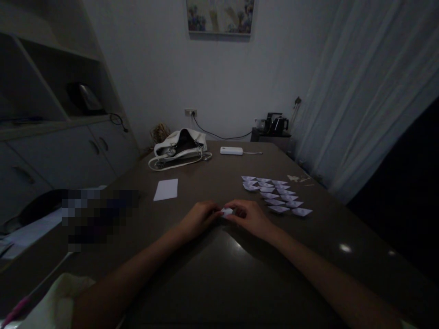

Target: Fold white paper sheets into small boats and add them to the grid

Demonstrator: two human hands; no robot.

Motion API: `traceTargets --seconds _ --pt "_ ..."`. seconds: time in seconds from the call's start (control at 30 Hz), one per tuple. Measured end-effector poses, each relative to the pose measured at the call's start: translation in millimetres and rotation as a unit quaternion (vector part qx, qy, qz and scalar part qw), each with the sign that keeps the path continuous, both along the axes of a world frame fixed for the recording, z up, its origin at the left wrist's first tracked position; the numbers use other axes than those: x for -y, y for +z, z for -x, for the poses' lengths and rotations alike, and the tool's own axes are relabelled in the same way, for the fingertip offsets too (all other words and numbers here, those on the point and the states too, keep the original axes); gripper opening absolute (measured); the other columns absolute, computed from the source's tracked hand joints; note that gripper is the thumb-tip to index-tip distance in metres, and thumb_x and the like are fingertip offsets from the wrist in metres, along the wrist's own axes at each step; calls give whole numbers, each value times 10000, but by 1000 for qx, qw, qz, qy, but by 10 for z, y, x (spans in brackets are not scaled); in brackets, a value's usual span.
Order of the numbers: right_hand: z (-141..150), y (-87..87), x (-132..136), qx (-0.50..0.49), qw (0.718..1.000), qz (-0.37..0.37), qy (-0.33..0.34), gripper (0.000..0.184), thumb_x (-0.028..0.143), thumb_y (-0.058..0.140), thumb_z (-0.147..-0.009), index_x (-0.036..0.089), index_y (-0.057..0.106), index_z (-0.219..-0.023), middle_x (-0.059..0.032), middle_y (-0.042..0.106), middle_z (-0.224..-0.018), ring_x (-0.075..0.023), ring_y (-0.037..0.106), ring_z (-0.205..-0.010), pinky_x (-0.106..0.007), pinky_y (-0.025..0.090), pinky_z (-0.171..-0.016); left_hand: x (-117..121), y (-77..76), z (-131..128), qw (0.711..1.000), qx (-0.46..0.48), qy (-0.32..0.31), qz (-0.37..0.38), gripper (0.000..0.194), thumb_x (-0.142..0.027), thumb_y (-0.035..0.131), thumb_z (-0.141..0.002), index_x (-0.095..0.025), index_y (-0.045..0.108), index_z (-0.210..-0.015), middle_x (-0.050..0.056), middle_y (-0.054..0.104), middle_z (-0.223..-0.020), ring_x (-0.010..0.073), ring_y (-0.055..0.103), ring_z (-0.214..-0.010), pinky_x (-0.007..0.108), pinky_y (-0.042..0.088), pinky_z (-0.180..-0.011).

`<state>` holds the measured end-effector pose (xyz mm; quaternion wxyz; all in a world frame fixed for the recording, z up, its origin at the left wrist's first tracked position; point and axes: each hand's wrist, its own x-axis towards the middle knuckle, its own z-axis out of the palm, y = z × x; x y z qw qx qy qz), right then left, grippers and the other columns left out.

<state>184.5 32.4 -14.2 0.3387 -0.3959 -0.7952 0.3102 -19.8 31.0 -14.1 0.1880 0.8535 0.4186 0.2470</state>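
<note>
Between my two hands, just above the middle of the dark table, is a small folded piece of white paper. The fingers of my left hand pinch its left end. On its right side, my right hand grips it with thumb and fingers. Part of the paper is hidden behind the fingertips. To the right of my right hand, several folded white paper boats stand in rows. Flat sheets of white paper lie in a stack beyond my left hand.
A white handbag sits open at the back left of the table. Right of it lies a white power bank with a short cable. A black coffee maker stands beyond the far right corner. Papers lie at the left edge.
</note>
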Motion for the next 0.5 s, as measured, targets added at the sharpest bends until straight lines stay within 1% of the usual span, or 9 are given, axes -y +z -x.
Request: traceTargets --seconds 0.07,0.13,0.23,0.33,0.43,0.5 --pt "-1 4 -2 6 1000 -19 -11 174 250 653 -790 174 702 -939 -47 711 -829 -148 620 -673 -250 447 -611 3 1 -3 1000 17 -1 16 214 -278 494 -915 -136 653 -900 58 668 -832 162 609 -752 235 428 -665" --pt "-1 5 -6 -7 999 -22 -25 146 237 649 -790 169 719 -898 -49 718 -799 -155 625 -678 -257 446 -623 15 8 -14 999 30 -1 23 236 -295 490 -916 -138 666 -916 56 680 -833 161 613 -739 234 427 -655" --pt "4 1 -12 -34 999 -14 -23 124 238 637 -795 163 725 -842 -44 711 -752 -152 617 -663 -249 435 -612 41 23 -40 997 73 -5 39 227 -293 528 -896 -159 674 -1008 49 708 -883 161 630 -750 232 437 -662" --pt "17 -11 -15 -39 999 8 -37 138 260 637 -791 146 714 -778 -22 649 -615 -133 562 -567 -228 387 -530 62 24 -57 992 123 3 43 221 -266 566 -871 -175 684 -1034 45 728 -929 167 651 -788 230 450 -691" --pt "30 -28 -17 -51 997 28 -46 201 303 631 -795 139 681 -691 0 573 -530 -116 510 -508 -218 344 -483 71 17 -57 991 126 17 32 196 -263 580 -860 -167 715 -965 48 738 -860 166 656 -732 227 448 -664" --pt "34 -39 -18 -60 997 22 -50 245 325 634 -794 143 654 -630 8 544 -508 -107 486 -491 -216 328 -474 74 21 -56 991 127 17 35 200 -267 574 -863 -156 724 -933 53 736 -812 165 655 -699 225 448 -649"
